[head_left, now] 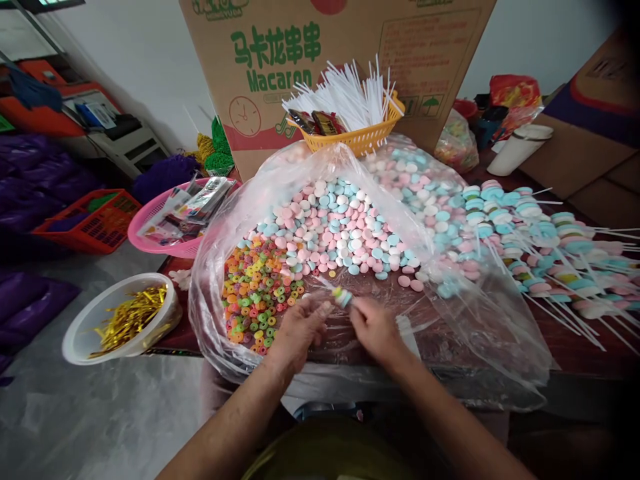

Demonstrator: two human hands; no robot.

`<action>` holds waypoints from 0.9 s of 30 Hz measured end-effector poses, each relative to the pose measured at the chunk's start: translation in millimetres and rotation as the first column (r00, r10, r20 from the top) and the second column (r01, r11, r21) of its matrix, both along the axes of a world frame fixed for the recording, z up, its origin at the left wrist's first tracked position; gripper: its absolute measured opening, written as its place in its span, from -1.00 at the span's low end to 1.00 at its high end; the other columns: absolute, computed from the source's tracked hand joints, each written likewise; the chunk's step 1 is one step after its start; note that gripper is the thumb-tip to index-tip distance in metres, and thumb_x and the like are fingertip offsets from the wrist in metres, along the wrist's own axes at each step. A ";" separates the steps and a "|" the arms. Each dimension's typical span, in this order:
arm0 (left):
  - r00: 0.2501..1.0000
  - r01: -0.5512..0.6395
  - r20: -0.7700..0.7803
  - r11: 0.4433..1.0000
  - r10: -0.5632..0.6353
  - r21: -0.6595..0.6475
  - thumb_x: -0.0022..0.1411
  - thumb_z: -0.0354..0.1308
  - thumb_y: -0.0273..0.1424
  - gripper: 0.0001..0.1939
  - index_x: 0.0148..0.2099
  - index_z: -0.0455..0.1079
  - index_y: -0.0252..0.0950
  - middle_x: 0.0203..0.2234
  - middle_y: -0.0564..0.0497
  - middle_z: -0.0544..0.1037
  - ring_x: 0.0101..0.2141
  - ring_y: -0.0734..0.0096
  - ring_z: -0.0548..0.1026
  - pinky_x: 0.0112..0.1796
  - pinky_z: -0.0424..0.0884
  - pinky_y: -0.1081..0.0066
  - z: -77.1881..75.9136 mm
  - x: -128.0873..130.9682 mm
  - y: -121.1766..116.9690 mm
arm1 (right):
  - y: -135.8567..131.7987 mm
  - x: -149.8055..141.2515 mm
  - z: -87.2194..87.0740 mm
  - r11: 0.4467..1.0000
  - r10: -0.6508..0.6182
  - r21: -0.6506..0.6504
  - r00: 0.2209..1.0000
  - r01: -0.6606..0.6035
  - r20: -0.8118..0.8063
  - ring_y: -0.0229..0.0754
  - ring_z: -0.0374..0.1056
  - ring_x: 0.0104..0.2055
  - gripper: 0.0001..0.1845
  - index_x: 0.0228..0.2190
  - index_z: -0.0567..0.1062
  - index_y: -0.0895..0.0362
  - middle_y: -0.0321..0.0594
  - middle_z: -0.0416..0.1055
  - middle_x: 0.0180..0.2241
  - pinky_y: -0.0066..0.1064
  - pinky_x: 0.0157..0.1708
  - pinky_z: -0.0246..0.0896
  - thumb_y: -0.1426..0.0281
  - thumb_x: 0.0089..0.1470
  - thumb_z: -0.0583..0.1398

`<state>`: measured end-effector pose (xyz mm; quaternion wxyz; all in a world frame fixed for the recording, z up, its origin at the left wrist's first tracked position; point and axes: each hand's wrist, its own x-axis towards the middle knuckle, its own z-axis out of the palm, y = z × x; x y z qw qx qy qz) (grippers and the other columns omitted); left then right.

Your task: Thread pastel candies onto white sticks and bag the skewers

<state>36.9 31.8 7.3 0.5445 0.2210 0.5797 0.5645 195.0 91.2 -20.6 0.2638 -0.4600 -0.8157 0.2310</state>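
A candy skewer [342, 297], a thin white stick with yellow-green, white and blue candies threaded on it, is in the curled fingers of my right hand [376, 327]. Its bare stick end points up and left. Just left of the candies, my left hand [299, 328] is loosely bent, fingers partly apart, with nothing visible held. Small ring candies [257, 293] in orange, green, yellow and purple lie heaped left of my hands. Beyond them spreads a pile of pink, white and blue round candies [340, 227]. Both heaps rest on a clear plastic bag [480, 340].
Finished skewers [565, 257] lie piled at right. A yellow basket [350, 141] of white sticks stands before a cardboard box [350, 40]. At left are a pink basket [145, 240] of packets and a white bowl [75, 337] of gold ties. A white cup [520, 150] leans at back right.
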 end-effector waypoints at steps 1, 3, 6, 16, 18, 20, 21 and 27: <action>0.983 -0.012 -0.183 0.998 0.022 0.057 -0.10 0.34 -0.40 -0.70 -0.23 0.47 -0.25 -0.45 0.06 0.47 -0.55 0.53 0.33 -0.55 0.20 0.53 2.2 -6.6 5.1 | 18.6 -1.0 0.5 0.999 -0.040 -0.012 0.999 0.040 0.006 -0.28 0.16 -0.51 -0.82 -0.52 0.35 0.14 -0.24 0.31 -0.49 -0.46 -0.53 0.03 0.47 0.08 0.04; 0.881 -0.002 -0.467 0.990 0.068 0.140 -0.12 0.32 -0.50 -0.75 -0.30 0.49 -0.23 -0.40 0.03 0.48 -0.39 0.39 0.40 -0.38 0.28 0.50 4.3 -18.9 15.7 | 53.8 -6.4 1.4 0.993 -0.112 -0.023 0.993 0.112 0.026 -0.25 0.16 -0.46 -0.89 -0.52 0.35 0.15 -0.20 0.30 -0.43 -0.45 -0.51 0.01 0.46 0.02 0.09; 0.804 0.035 -0.593 0.992 0.044 0.121 -0.20 0.28 -0.63 -0.81 -0.58 0.41 -0.24 -0.49 -0.01 0.43 -0.26 0.24 0.41 -0.27 0.27 0.45 0.0 -28.8 26.7 | 85.5 -17.8 2.9 0.986 -0.154 -0.059 0.987 0.157 0.050 -0.22 0.15 -0.41 -0.91 -0.53 0.36 0.15 -0.16 0.29 -0.39 -0.42 -0.49 -0.05 0.42 -0.07 0.19; 0.999 0.026 0.023 0.991 -0.029 0.130 -0.14 0.34 -0.34 -0.77 -0.37 0.45 -0.29 -0.54 0.05 0.49 -0.56 0.47 0.41 -0.46 0.37 0.42 -2.8 -41.2 5.3 | 19.4 12.3 24.3 0.782 -0.058 -0.577 0.894 -0.236 -0.445 -0.40 -0.09 -0.70 -0.65 -0.45 0.36 0.14 -0.49 0.02 -0.73 -0.49 -0.66 -0.16 0.10 0.08 0.09; 0.953 -0.001 0.301 0.990 -0.041 0.139 -0.19 0.39 -0.35 -0.69 -0.34 0.45 -0.31 -0.55 0.06 0.51 -0.57 0.49 0.42 -0.50 0.37 0.45 2.5 -36.1 2.9 | 3.4 3.4 28.9 0.632 -0.137 -0.640 0.750 -0.437 -0.647 -0.44 -0.17 -0.71 -0.69 -0.46 0.34 0.14 -0.53 -0.02 -0.76 -0.51 -0.68 -0.25 0.13 0.03 0.15; 0.932 -0.005 0.359 0.989 -0.048 0.145 -0.19 0.39 -0.36 -0.68 -0.33 0.46 -0.33 -0.56 0.05 0.51 -0.57 0.49 0.44 -0.51 0.38 0.46 8.1 -27.7 0.9 | -8.8 -9.6 33.4 0.536 -0.175 -0.646 0.677 -0.543 -0.714 -0.46 -0.22 -0.72 -0.74 -0.46 0.32 0.13 -0.56 -0.03 -0.76 -0.53 -0.69 -0.30 0.19 0.01 0.18; 0.942 -0.006 0.332 0.988 -0.047 0.157 -0.17 0.39 -0.36 -0.70 -0.33 0.46 -0.33 -0.55 0.05 0.52 -0.56 0.48 0.44 -0.50 0.39 0.45 10.6 -23.1 -0.4 | -13.7 -15.8 35.2 0.500 -0.184 -0.647 0.659 -0.576 -0.729 -0.46 -0.23 -0.72 -0.77 -0.45 0.30 0.12 -0.57 -0.04 -0.76 -0.54 -0.69 -0.31 0.22 0.00 0.18; 0.993 -0.051 -0.090 0.954 0.081 0.295 -0.08 0.35 -0.37 -0.77 -0.31 0.53 -0.34 -0.45 0.03 0.55 -0.43 0.50 0.44 -0.33 0.38 0.49 15.0 -4.8 -11.9 | -35.6 -35.8 37.7 0.570 -0.239 -0.670 0.684 -0.476 -0.689 -0.46 -0.17 -0.71 -0.71 -0.39 0.28 0.09 -0.55 -0.07 -0.68 -0.55 -0.71 -0.31 0.18 -0.06 0.21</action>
